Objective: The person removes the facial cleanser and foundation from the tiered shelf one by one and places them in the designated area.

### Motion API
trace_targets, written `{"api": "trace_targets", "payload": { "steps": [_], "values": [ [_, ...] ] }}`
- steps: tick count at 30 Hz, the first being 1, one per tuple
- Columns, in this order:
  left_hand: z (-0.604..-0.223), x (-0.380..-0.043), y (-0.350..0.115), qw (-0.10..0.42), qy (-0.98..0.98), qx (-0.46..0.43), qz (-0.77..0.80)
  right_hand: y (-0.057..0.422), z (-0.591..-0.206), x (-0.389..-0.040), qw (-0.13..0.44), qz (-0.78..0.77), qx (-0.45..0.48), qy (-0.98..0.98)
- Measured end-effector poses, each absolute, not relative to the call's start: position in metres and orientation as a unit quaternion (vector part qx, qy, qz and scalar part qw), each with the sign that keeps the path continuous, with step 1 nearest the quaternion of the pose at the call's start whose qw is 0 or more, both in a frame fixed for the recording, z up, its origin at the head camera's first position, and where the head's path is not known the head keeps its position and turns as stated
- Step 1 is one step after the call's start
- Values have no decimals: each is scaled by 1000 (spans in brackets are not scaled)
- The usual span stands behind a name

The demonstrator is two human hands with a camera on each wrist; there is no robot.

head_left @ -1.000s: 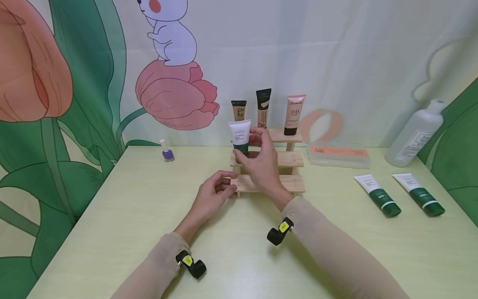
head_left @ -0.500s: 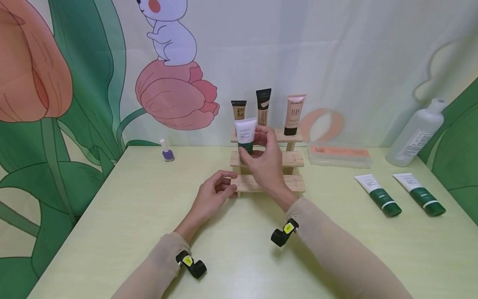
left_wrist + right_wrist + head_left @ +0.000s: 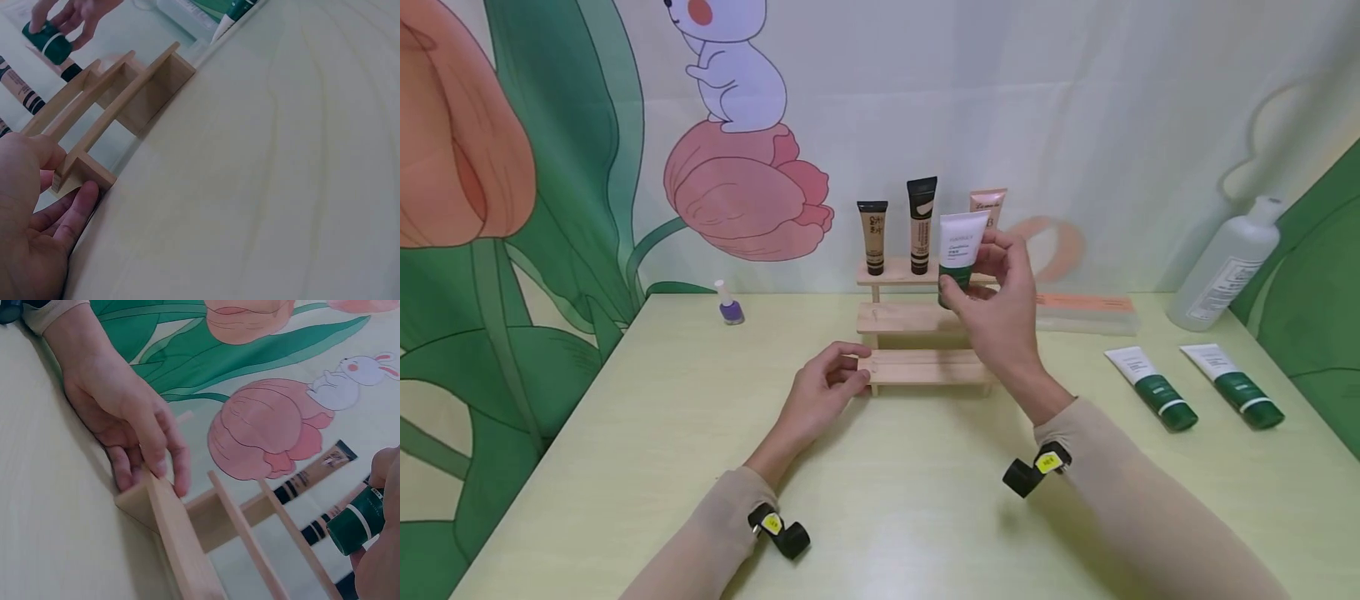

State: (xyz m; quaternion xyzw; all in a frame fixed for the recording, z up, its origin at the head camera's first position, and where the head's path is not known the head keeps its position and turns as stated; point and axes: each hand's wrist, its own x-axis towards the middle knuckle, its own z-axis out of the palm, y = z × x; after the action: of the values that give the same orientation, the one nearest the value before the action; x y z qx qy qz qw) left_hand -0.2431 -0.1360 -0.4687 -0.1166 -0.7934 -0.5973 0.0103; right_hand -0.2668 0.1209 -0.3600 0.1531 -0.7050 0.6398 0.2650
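Observation:
My right hand [image 3: 1003, 304] holds a small white-and-green squeeze tube [image 3: 961, 242] upright by its sides, above the right part of a three-step wooden display rack [image 3: 925, 367]. Its green cap end [image 3: 356, 528] points down in the right wrist view. At the rack's left end my left hand [image 3: 823, 387] grips the lowest step, with fingers curled at its edge [image 3: 84, 169]. Along the top step stand a small gold tube with a black crimped end [image 3: 873, 237], a taller black-and-beige tube [image 3: 921, 225] and a pink BB cream tube [image 3: 987, 202], partly hidden by the held tube.
Two white-and-green tubes [image 3: 1152, 389] [image 3: 1232, 387] lie on the table at right. Behind them are a flat clear plastic box [image 3: 1086, 317] and a large white bottle [image 3: 1225, 267]. A purple nail polish bottle [image 3: 730, 307] stands at left. A printed curtain [image 3: 1075, 125] hangs behind.
My right hand has carried the tube to the right and slightly up, from the rack's left side to in front of the pink tube. The left hand stays at the rack's end.

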Motion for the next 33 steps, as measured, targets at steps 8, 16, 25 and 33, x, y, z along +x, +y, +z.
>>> {"api": "trace_targets", "payload": {
  "steps": [8, 16, 25, 33],
  "values": [
    [-468, -243, -136, 10, -791, -116, -601, 167, -348, -258, 287, 604, 126, -733],
    [-467, -242, -137, 8, -790, -110, -603, 212, -346, -251, 318, 571, 90, -752],
    [-467, -242, -137, 6, -791, -109, -602, 245, -362, -243, 307, 552, 31, -775],
    [-468, -243, -135, 4, -790, -110, -603, 257, -381, -235, 279, 546, 4, -790]
  ]
}}
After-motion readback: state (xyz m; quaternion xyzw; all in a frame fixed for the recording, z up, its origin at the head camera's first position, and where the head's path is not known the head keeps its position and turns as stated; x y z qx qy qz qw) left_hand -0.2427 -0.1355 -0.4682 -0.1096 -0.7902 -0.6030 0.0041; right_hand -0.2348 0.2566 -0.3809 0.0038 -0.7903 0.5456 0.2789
